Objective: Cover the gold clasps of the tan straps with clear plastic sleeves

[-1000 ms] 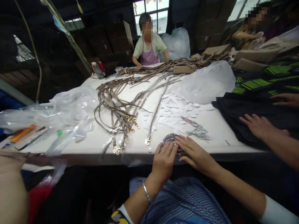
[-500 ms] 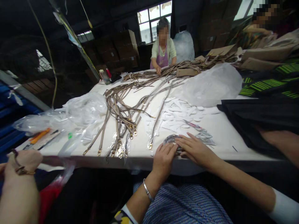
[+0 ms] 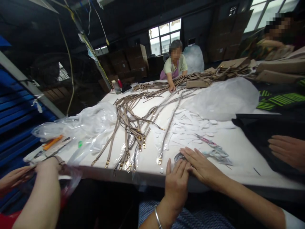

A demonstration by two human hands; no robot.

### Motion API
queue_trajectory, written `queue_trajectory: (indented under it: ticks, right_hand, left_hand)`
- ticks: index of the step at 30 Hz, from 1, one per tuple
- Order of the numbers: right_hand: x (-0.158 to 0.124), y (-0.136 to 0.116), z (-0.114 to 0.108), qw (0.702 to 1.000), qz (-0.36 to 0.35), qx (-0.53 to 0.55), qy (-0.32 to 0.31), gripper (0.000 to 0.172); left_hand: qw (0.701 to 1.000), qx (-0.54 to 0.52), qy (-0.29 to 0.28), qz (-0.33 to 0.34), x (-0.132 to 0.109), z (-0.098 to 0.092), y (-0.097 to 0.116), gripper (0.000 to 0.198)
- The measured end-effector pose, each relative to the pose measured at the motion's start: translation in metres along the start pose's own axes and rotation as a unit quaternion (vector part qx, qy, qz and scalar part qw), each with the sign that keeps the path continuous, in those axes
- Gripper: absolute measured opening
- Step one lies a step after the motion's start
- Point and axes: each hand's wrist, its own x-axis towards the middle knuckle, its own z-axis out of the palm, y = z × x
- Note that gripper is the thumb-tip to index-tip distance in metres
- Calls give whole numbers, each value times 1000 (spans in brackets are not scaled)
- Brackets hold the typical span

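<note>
L hand [image 3: 176,181] & R hand [image 3: 203,167] are lying over shiny coil [image 3: 178,156], near edge of table [image 3: 241,151]; can't tell if fingers are clamping. Coil's prob. light, springy, slick; suits holding by outer rim, both sides.

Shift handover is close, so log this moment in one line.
left hand: over shiny coil | right hand: over same coil | coil: partly hidden | left of coil: gold-clasped strap

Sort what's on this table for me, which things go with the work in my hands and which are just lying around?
Likely part of the work:
coil, under your left hand and right hand
brown straps

Apparently just lying about:
orange tool
bottle
white scraps
</note>
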Motion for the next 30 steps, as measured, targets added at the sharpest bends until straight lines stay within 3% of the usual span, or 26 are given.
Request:
queue_trajectory:
  ticks: [6,11,14,17,20,25,30]
  right_hand:
    - [2,-5,-8,999,26,33,-33,56]
    - [5,-5,-21,996,23,70,-57,49]
    - [20,-5,-40,997,59,51,-27,39]
    - [49,-3,-53,987,158,1,12,28]
    - [79,4,-52,977,211,-30,-8,20]
    - [103,14,-45,967,246,-33,-60,15]
    - [101,15,-49,973,225,-10,-50,12]
  left_hand:
    - [998,-22,-5,54,5,-6,-9,31]
    - [995,-86,-30,-36,14,-14,2,28]
    - [989,-106,-51,-90,20,-19,12,29]
    - [986,-104,-65,-111,24,-22,18,32]
    - [985,-103,-72,-117,25,-23,20,33]
    - [985,-105,-68,-119,23,-20,18,32]
    - [987,-103,-53,-109,21,-16,16,34]
